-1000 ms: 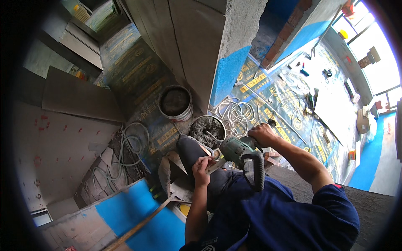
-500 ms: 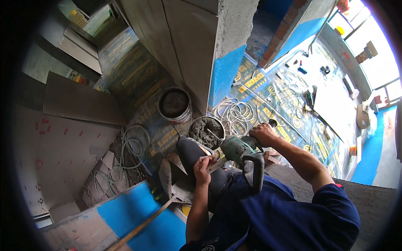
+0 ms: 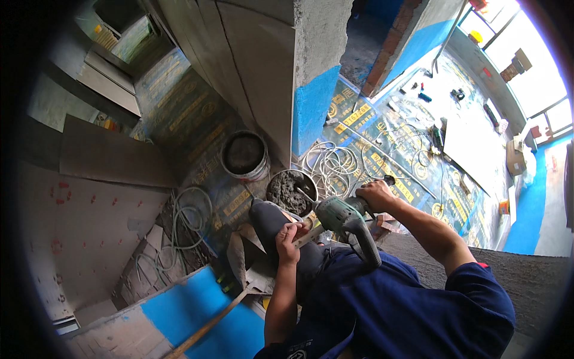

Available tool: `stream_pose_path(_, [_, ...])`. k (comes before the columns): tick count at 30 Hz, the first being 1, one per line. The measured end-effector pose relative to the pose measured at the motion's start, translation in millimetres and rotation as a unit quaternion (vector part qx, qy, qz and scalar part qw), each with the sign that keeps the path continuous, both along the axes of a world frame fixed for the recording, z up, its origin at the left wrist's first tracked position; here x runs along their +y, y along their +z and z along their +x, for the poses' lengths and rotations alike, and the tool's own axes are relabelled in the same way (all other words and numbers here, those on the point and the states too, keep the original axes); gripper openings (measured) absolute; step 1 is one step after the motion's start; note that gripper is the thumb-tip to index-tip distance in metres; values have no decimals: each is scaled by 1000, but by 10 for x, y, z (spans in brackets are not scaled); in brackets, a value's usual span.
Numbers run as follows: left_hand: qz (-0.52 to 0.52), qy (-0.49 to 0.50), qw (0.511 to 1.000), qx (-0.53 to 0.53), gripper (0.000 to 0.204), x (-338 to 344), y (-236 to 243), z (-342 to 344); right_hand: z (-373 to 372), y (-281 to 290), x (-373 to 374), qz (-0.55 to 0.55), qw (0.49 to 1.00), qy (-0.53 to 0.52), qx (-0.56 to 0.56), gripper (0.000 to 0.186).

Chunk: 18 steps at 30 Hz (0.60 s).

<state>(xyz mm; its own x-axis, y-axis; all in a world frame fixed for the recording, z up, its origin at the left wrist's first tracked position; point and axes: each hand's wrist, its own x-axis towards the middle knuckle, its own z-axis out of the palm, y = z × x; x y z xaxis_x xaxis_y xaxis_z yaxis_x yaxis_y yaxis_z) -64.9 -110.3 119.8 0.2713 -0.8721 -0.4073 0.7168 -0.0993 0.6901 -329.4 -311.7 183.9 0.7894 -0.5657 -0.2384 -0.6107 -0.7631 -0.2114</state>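
Observation:
My right hand [image 3: 378, 196] is wrapped round a side grip of a green power mixer [image 3: 338, 214]. The mixer lies tilted in front of my lap, its black loop handle [image 3: 366, 244] pointing back at my shirt. Its thin shaft runs into a bucket of lumpy grey mortar [image 3: 288, 190]; the shaft's lower end is hidden in the mix. Over my dark-trousered knee, my left hand [image 3: 288, 242] is closed, fingers pinched beside a pale flat strip [image 3: 309, 236]. Whether the fingers grip that strip cannot be made out.
A second bucket [image 3: 264, 164] with dark contents stands just beyond. Coiled white cable [image 3: 330, 166] lies right of the mortar bucket, a pale hose [image 3: 197, 209] to the left. A wooden-handled shovel [image 3: 209, 326] leans at lower left. A wall corner [image 3: 317, 102] rises ahead.
The mixer has tilted slightly, its loop handle swinging a little to the right. Both hands keep nearly the same places, while the surroundings shift slightly in view.

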Motion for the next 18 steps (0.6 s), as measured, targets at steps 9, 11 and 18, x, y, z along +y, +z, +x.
stream_pose_path(9, [80, -204, 976, -4, 29, -91, 229, 125, -20, -23, 66, -12, 1000, -6, 6, 17])
stream_pose_path(11, [129, -302, 944, 3, 31, -103, 287, 214, -38, -65, 87, -8, 1000, -7, 9, 17])
stream_pose_path(18, [186, -378, 905, -59, 29, -110, 82, 164, -104, -132, 35, 5, 1000, 2, 31, 20])
